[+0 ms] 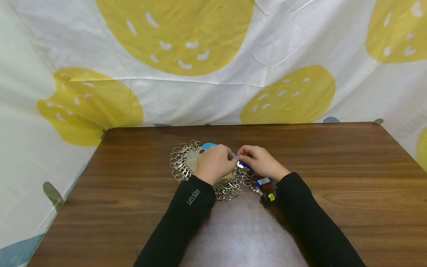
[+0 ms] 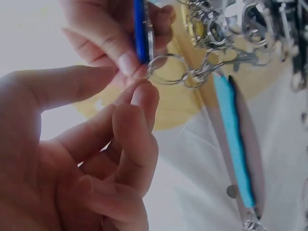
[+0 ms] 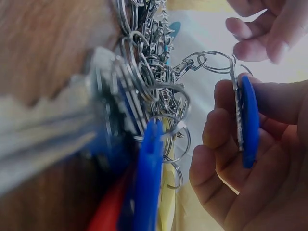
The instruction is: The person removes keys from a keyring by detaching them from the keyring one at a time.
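Note:
My right hand (image 1: 261, 162) pinches a key with a blue tag (image 3: 250, 122); the key's toothed silver edge lies along the tag. A split ring (image 2: 168, 70) at its top joins a swivel clasp (image 3: 187, 63) on a large round key holder (image 1: 191, 160), whose rim carries many clasps and rings. Close to that split ring is my left hand (image 1: 215, 163), fingers bent. In the left wrist view its thumb stands apart from the fingers, and a fingertip appears to touch the ring. My left hand covers part of the holder in the head view.
Beside my right sleeve lie more keys with tags, one blue (image 1: 263, 181), one yellow (image 1: 271, 197). A light-blue flat piece (image 1: 209, 146) shows at the holder's far side. The brown wooden table (image 1: 133, 207) meets a white cloth (image 1: 200, 98) with yellow shapes.

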Demonstrator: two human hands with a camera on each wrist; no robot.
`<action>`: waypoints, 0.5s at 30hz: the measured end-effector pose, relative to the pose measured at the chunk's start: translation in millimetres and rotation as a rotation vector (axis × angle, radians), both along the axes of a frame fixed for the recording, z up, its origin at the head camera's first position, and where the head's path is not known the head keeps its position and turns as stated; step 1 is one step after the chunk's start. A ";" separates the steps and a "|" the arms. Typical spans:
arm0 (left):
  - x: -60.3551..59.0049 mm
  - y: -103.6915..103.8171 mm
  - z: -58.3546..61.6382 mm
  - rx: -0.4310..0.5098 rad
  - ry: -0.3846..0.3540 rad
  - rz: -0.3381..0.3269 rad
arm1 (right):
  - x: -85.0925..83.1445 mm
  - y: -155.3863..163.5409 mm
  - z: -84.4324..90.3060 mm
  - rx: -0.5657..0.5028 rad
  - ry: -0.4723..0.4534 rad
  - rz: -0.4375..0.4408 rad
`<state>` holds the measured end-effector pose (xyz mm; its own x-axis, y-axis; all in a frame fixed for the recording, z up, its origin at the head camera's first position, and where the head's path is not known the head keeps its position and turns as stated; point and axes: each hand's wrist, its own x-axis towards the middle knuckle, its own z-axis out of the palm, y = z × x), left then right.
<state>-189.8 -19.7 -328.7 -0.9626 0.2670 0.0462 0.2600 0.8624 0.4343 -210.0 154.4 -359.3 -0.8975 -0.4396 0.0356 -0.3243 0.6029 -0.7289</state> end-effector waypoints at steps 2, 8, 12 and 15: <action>0.9 0.4 -1.3 -0.008 -0.001 0.006 | 0.4 -0.1 0.3 -0.005 -0.012 0.006; -0.7 -0.8 -8.2 -0.014 -0.028 -0.004 | 2.1 -1.3 -0.8 0.009 -0.003 0.032; -2.9 -2.0 -9.4 -0.014 -0.041 -0.020 | 2.9 -1.6 -1.3 0.010 0.028 0.037; -4.6 -3.5 -9.1 -0.013 -0.063 -0.038 | 2.7 -1.4 -2.1 0.008 0.024 0.019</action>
<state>-194.4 -23.2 -337.8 -0.9526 0.3038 -0.0181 0.2653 0.8580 0.4399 -207.3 153.0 -361.4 -0.8880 -0.4566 0.0535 -0.3530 0.6027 -0.7156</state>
